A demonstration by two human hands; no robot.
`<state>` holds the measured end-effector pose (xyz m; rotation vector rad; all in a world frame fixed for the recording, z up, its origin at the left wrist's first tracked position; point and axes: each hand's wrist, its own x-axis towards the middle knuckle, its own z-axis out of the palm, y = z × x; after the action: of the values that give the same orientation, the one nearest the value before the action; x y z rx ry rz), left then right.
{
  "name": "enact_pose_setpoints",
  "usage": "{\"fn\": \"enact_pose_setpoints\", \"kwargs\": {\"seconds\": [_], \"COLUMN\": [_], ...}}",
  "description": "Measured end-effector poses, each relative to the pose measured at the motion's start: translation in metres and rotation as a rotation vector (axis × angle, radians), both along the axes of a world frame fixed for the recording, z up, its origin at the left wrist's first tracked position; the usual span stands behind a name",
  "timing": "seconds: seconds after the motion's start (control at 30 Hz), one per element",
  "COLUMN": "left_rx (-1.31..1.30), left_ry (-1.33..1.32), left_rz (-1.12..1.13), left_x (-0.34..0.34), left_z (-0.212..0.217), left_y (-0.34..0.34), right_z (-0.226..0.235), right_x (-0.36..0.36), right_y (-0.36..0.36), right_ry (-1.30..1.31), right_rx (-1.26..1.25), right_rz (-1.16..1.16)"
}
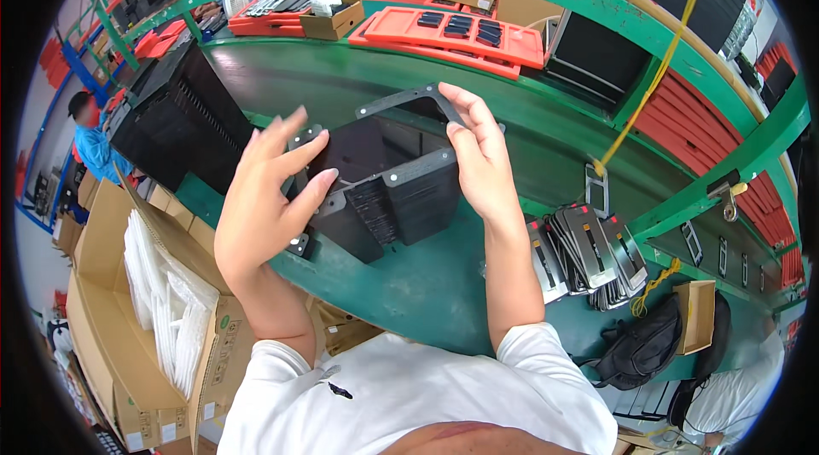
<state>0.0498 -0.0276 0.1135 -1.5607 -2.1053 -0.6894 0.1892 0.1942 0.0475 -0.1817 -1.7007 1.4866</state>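
Note:
My right hand [485, 148] pinches the corner of a black rectangular frame [397, 101] between thumb and fingers. The frame is tilted above a stack of dark flat panels [426, 203] on the green bench. Grey corner pieces with small round studs show on the stack's top. To its left, my left hand [271, 195] has its fingers spread; the index fingertip and thumb are close to the stack's near-left corner. Whether they touch it I cannot tell. Small dark brackets [300, 246] lie at the stack's foot, partly hidden by my left hand.
A tall black stack [183, 122] stands left on the bench, above a cardboard box [111, 318] of white wrapped pieces. Red trays [384, 28] line the back. Dark plates [584, 250] and a black backpack [640, 344] lie right. A yellow cord [661, 71] hangs down. People are at both sides.

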Motion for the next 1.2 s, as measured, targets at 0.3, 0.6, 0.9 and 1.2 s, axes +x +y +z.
{"fn": "enact_pose_setpoints", "kwargs": {"seconds": [0.3, 0.6, 0.9, 1.2], "left_rx": [-0.058, 0.046, 0.091, 0.226], "left_ry": [-0.522, -0.488, -0.476, -0.560], "left_rz": [-0.129, -0.250, -0.261, -0.343], "left_x": [-0.013, -0.015, -0.019, -0.037], "left_z": [-0.005, -0.035, -0.043, -0.042], "left_y": [-0.001, -0.001, -0.003, 0.003], "right_z": [0.036, 0.013, 0.017, 0.018], "right_x": [0.088, 0.035, 0.028, 0.019], "right_y": [-0.002, 0.019, -0.042, -0.033], "right_ry": [0.182, 0.066, 0.083, 0.643], "right_rx": [0.334, -0.076, 0.384, -0.110], "right_rz": [-0.794, 0.064, 0.424, 0.326]}}
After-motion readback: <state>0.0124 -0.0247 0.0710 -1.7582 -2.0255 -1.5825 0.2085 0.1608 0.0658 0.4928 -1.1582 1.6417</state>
